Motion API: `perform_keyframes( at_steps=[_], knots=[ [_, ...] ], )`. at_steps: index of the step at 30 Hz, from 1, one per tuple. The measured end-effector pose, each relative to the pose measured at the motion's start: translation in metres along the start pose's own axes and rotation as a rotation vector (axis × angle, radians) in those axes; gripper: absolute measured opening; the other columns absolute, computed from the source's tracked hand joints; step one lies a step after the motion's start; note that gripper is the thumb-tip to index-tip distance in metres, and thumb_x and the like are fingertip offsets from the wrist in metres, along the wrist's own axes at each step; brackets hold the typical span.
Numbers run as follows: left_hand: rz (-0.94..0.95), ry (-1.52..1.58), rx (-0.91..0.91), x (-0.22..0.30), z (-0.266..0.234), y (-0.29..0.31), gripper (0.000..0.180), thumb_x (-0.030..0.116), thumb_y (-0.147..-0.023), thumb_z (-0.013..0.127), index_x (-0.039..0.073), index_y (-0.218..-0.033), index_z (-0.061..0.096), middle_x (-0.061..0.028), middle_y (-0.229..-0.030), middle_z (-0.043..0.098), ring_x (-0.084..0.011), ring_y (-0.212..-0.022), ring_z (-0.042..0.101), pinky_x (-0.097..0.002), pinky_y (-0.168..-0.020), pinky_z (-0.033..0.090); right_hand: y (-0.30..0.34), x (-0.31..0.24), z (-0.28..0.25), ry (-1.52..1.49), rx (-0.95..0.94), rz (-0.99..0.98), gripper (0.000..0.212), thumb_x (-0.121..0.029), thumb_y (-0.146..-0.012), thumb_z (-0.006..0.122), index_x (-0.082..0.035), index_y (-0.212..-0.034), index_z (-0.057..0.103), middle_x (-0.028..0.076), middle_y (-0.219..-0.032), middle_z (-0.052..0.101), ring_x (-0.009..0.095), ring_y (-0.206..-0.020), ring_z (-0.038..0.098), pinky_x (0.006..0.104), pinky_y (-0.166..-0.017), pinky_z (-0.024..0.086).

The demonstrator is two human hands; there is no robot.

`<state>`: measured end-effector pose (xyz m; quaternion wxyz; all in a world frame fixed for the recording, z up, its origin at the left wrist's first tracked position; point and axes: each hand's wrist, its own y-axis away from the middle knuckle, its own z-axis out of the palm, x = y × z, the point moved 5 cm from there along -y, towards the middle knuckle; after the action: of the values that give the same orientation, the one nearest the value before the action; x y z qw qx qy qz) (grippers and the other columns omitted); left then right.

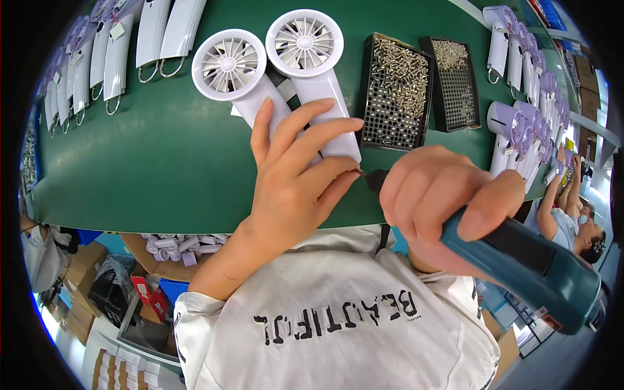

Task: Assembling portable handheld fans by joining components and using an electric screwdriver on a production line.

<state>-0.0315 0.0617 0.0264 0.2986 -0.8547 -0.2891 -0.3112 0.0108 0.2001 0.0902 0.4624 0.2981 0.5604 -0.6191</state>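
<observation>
Driver [530, 263] crossed tabletop's [117, 195] near edge, clamped in right grip [448, 195]; left grip [292, 162] pinched bit [363, 172] at fan's [322, 84] base. Risk noted: tilting could skid bit into fingers [346, 164].

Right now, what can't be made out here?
In the head view:
Central left fan: lower handle behind the left hand.
Anything pinched: hidden by the fingertips.
Teal power tool: front grip covered by the right hand.
Metal pieces: too small to count.
White handles, upper left: cut off by the top edge.

Smooth plastic fans [318, 84], metal screws [400, 73].
</observation>
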Motion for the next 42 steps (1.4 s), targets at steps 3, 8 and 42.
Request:
perform_keyframes(
  at_steps=[3,8,42],
  knots=[
    [-0.032,-0.021,0.017,-0.004,0.000,0.001,0.028,0.011,-0.065,0.079,0.010,-0.092,0.070,0.0016,-0.124,0.062,-0.0245,-0.126,0.050,-0.0561,-0.112,0.016,-0.001,0.005,0.006,0.048,-0.038,-0.011,0.028,-0.042,-0.100,0.044,-0.015,-0.103,0.048,0.006,-0.064,0.055,0.019,-0.046,0.051,0.0340,-0.046,0.044],
    [0.023,-0.067,-0.033,-0.002,0.003,0.002,0.034,0.011,-0.068,0.079,0.010,-0.101,0.070,0.0014,-0.125,0.062,-0.0238,-0.129,0.047,-0.0545,-0.112,0.019,-0.003,0.005,0.019,0.052,-0.143,-0.121,0.016,-0.009,-0.068,0.067,-0.005,-0.068,0.052,0.006,-0.065,0.056,0.020,-0.050,0.052,0.0303,-0.047,0.043],
    [0.002,0.091,0.062,0.004,-0.005,0.002,0.041,0.016,-0.067,0.081,0.011,-0.107,0.070,-0.0020,-0.125,0.063,-0.0291,-0.132,0.046,-0.0544,-0.114,0.017,0.014,-0.024,-0.033,-0.152,0.230,-0.305,0.075,-0.074,-0.087,0.046,-0.008,-0.122,0.048,0.003,-0.078,0.051,0.014,-0.059,0.050,0.0287,-0.056,0.041]
  ],
)
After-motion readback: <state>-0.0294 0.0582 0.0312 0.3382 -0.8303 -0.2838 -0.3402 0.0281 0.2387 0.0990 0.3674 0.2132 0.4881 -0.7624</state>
